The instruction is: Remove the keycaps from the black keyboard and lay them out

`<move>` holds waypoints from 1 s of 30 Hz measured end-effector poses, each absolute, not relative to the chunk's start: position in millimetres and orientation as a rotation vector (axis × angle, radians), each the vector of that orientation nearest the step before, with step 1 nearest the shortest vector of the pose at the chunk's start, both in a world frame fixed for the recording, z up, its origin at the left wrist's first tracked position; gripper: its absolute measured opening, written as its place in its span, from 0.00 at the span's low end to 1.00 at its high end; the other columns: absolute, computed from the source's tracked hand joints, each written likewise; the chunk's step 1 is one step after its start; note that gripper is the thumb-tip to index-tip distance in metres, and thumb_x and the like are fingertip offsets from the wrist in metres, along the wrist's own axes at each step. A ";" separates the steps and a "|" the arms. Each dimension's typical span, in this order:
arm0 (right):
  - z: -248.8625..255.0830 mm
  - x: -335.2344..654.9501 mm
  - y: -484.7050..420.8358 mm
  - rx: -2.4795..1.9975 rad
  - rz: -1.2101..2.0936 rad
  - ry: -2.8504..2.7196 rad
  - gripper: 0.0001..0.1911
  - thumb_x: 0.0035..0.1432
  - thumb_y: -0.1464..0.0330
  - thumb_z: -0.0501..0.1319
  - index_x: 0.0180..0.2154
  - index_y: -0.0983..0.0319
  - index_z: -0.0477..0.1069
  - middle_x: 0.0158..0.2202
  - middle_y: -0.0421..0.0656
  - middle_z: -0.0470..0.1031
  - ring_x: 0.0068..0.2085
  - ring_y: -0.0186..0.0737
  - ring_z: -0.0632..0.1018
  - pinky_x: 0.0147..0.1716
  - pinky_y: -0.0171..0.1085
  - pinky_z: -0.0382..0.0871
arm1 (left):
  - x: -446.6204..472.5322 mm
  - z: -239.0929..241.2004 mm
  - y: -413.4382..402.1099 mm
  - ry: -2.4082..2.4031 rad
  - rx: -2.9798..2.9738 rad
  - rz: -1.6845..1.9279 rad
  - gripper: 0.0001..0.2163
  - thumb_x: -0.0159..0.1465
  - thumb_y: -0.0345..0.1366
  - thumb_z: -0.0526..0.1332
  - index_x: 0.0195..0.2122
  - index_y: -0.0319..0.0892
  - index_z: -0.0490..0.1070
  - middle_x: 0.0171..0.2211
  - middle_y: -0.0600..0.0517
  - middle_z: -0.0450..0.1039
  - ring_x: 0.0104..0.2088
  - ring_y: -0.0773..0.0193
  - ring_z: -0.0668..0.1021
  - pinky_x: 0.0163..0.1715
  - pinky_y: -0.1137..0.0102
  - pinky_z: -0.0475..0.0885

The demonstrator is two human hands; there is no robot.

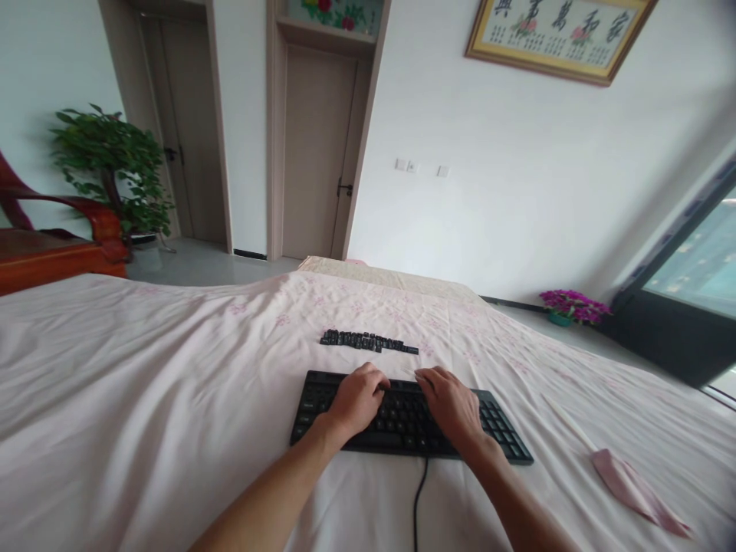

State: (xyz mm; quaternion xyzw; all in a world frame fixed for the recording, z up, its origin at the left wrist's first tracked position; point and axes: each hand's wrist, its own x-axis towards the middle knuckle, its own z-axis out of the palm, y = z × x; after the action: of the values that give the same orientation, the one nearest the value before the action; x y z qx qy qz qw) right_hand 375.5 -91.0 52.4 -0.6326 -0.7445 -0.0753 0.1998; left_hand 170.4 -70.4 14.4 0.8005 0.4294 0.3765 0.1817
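— Left hand (357,397) and right hand (451,399) sit apart over a black, oblong plastic keyboard (402,418). What are their fingers doing?

— Left thumb and forefinger curl together near its far edge; I can't tell whether anything is pinched there. Right fingers bend loosely over the far edge, grip hidden

— And the step in hand?

— I'd judge it to be work on single keys, since a ragged row of small black plastic keycaps (359,341) lies just beyond. Fitting or removing, I can't say. Either way, the next move calls for a light fingertip pinch and a steady board, as soft cloth could let it slide

— Where is the board, and which way does it point?

— Flat on the pale pink floral cloth (201,399), in front of the person. Its long axis runs left to right, the right end slightly nearer; the number pad is at the right, and a thin black cable (419,494) emerges at the near edge, towards the person
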 end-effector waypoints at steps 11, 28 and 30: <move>38.2 389.2 -105.4 -1.867 -0.356 -2.099 0.13 0.63 0.66 0.51 0.43 0.51 0.73 0.41 0.42 0.74 0.43 0.40 0.72 0.35 0.35 0.63 | 176.3 17.3 -80.9 1.440 2.496 0.952 0.13 0.62 0.37 0.59 0.48 0.43 0.68 0.43 0.46 0.69 0.47 0.54 0.69 0.50 0.59 0.62; 38.7 393.5 -110.1 -1.803 -0.299 -2.095 0.13 0.62 0.65 0.52 0.43 0.53 0.73 0.40 0.41 0.74 0.43 0.41 0.72 0.37 0.36 0.63 | 180.6 14.6 -78.6 1.485 2.578 0.781 0.15 0.64 0.43 0.55 0.49 0.45 0.69 0.43 0.44 0.69 0.46 0.52 0.70 0.47 0.58 0.62; 40.2 393.5 -112.3 -1.774 -0.294 -2.095 0.14 0.59 0.69 0.52 0.43 0.53 0.72 0.41 0.41 0.74 0.43 0.41 0.72 0.38 0.36 0.63 | 180.4 13.6 -78.1 1.483 2.558 0.774 0.14 0.64 0.43 0.55 0.49 0.45 0.68 0.44 0.45 0.69 0.47 0.53 0.70 0.48 0.59 0.62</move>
State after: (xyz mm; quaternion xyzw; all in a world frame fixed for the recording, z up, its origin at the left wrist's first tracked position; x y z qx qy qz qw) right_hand 393.5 -112.3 40.2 -0.6310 -0.7451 -0.1047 0.1890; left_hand 180.4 -78.1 13.6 0.8362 0.4847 0.2531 0.0424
